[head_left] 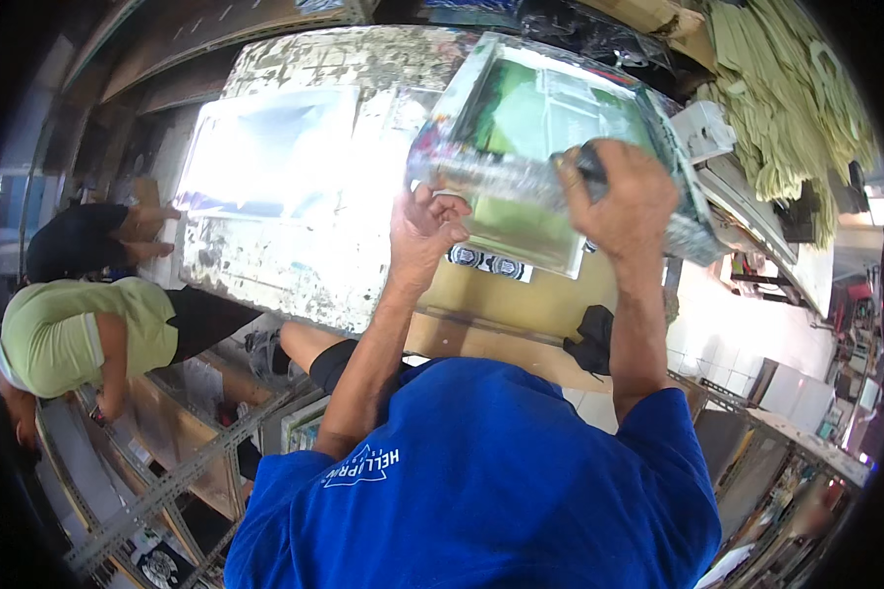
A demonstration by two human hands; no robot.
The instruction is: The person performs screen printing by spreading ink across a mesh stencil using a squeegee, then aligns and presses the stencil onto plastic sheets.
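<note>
A screen-printing frame (550,182) with a green mesh (521,98) leans over the bench in front of me. My right hand (627,201) is at its near edge, fingers closed round a dark, rounded thing (591,163) that I cannot name more exactly. By the frame's near left corner is my left hand (424,228), its fingers loosely curled and apart, with nothing visible in them. A pale greenish panel (525,234) shows below the frame's edge. Beneath it, a white sheet with black round prints (489,263) lies on a tan board (506,299).
A paint-splattered table (255,257) extends left, with a glaring shiny sheet (265,152) on it. Pale green cloths (776,98) hang at far right. A black cloth (591,339) lies by my right forearm. Two people, one in a light green shirt (83,329), are at left beside metal racks (192,471).
</note>
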